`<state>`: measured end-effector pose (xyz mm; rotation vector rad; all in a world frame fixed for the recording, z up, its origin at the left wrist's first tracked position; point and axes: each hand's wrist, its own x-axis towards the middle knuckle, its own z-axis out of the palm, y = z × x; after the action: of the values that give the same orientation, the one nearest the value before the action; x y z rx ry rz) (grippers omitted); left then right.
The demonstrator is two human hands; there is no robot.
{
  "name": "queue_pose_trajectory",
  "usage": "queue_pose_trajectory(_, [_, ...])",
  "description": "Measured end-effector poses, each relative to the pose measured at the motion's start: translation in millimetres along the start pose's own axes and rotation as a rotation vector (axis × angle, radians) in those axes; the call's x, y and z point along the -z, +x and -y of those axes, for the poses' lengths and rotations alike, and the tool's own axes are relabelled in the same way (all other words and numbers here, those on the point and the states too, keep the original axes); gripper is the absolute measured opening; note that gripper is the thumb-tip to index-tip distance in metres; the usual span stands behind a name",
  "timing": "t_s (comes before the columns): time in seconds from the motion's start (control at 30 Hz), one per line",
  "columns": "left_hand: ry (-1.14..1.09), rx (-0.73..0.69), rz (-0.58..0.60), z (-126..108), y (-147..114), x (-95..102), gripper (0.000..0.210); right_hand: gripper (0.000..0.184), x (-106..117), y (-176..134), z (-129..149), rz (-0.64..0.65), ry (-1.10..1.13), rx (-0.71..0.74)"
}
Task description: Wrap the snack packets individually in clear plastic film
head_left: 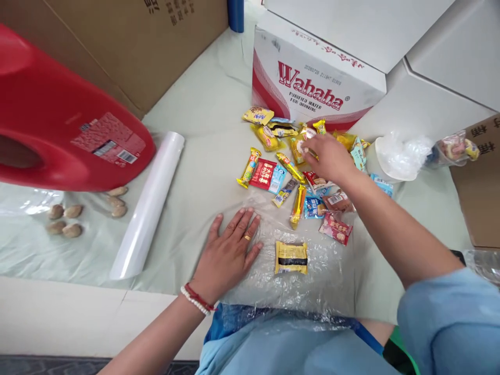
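Observation:
My left hand (230, 242) lies flat with its fingers spread on a sheet of clear plastic wrap (258, 284), pressing its left part to the table. On the wrap, right of that hand, sits one yellow snack packet with a black band (291, 258). My right hand (328, 156) reaches over the heap of small wrapped snacks, its fingers bent and apart above a yellow packet (297, 148); whether the fingertips touch it I cannot make out. Near it lie a red packet (262, 174), a yellow stick-shaped snack (249, 167) and a blue packet (314, 207).
A roll of plastic film (148, 205) lies left of my left hand. Beyond it stand a large red jug (70, 114) and several brown nut-like pieces (72, 230). A Wahaha water carton (316, 78) backs the snacks; a white tub (394, 164) holding crumpled clear plastic stands at right.

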<state>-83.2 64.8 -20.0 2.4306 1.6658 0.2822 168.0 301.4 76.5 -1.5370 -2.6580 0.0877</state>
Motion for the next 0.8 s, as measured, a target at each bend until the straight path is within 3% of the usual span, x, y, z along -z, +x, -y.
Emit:
queue_pose_trajectory(0.1, [-0.011, 0.008, -0.006, 0.3, 0.1, 0.9, 0.059, 0.039, -21.0, 75.6, -5.4, 0.089, -0.135, 0.047])
queue_pose_trajectory(0.17, [-0.016, 0.010, -0.009, 0.3, 0.1, 2.2, 0.058, 0.042, -35.7, 106.3, -1.4, 0.098, -0.147, 0.009])
queue_pose_trajectory(0.27, [-0.023, 0.006, -0.006, 0.5, 0.1, 3.8, 0.057, 0.039, -50.5, 124.8, 3.7, 0.005, -0.066, -0.067])
queue_pose_trajectory(0.37, [-0.035, 0.003, -0.002, 1.3, -0.2, 3.9, 0.057, 0.043, -52.6, 118.1, -0.3, -0.143, 0.048, -0.083])
queue_pose_trajectory(0.47, [-0.050, 0.004, -0.002, 1.5, -0.3, 3.2, 0.058, 0.046, -40.1, 85.7, -8.5, -0.270, 0.192, -0.074])
queue_pose_trajectory(0.53, [-0.061, 0.006, 0.001, 0.9, 0.0, 3.0, 0.059, 0.047, -25.5, 48.1, -10.0, -0.259, 0.379, -0.073])
queue_pose_trajectory(0.6, [-0.072, 0.007, 0.006, -0.2, 0.6, 3.3, 0.059, 0.046, -8.9, 1.1, -5.4, -0.110, 0.613, -0.067])
queue_pose_trajectory(0.67, [-0.079, 0.009, 0.016, -1.3, 1.2, 3.7, 0.059, 0.044, 5.6, -48.0, 5.1, 0.121, 0.800, -0.050])
queue_pose_trajectory(0.73, [-0.084, 0.012, 0.022, -2.2, 1.6, 3.9, 0.060, 0.043, 13.5, -91.7, 19.7, 0.342, 0.899, -0.013])
queue_pose_trajectory(0.8, [-0.083, 0.014, 0.024, -2.8, 1.6, 3.8, 0.059, 0.041, 11.6, -125.5, 35.4, 0.480, 0.915, 0.059])
